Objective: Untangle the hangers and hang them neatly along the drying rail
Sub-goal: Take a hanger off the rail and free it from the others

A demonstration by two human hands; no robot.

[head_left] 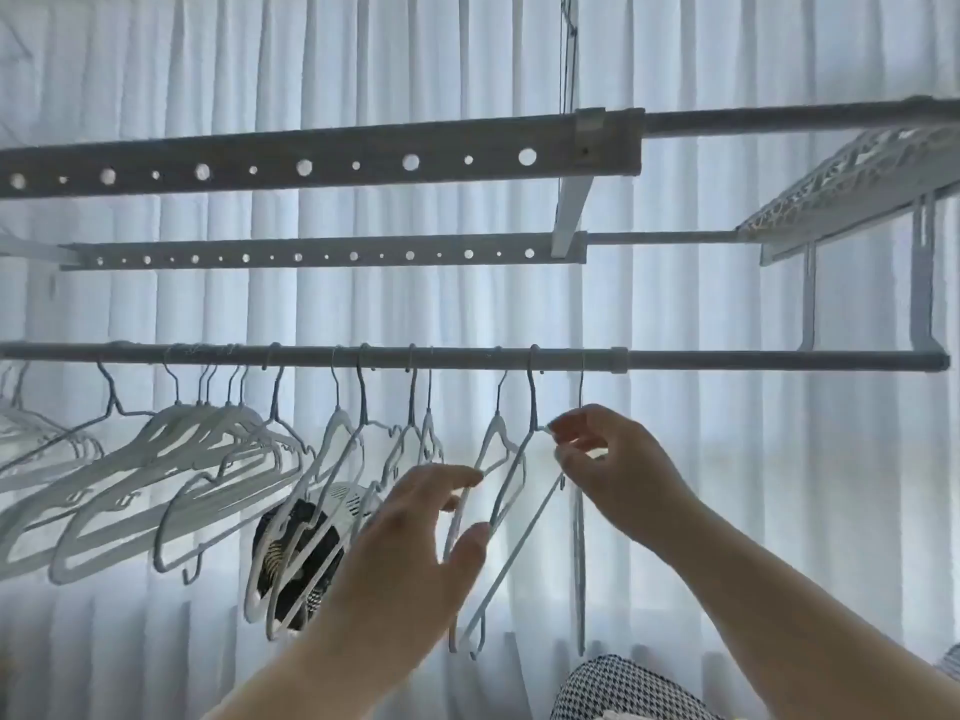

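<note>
White, thin-framed hangers [223, 459] crowd the left and middle of the drying rail [727, 360], their hooks over the bar, several bunched and lying at a slant against one another, so that stretch looks not yet sorted. Near the rail's coupling, two hangers hang turned nearly edge-on, and both hands work on them. The right hand [618, 470] pinches the shoulder of the thin hanger [511, 543] just under its neck, thumb and forefinger closed on the wire-like frame while the other fingers stay loosely curled. The left hand [415, 553] reaches up with fingers spread and partly bent; its fingertips [465, 479] touch the lower edge of the neighbouring hanger [493, 439], though whether they truly grip it I cannot tell. These frames look very light and fairly stiff, with a little springiness, so they should swing and twist at a touch and snag each other by their notches and hooks. A smooth coating probably lets them slide readily along the bar. Holding at the neck or shoulder, close to the hook, likely gives the best control; pulling at the long bottom bar would merely tilt the frame and could drag a neighbour along.
</note>
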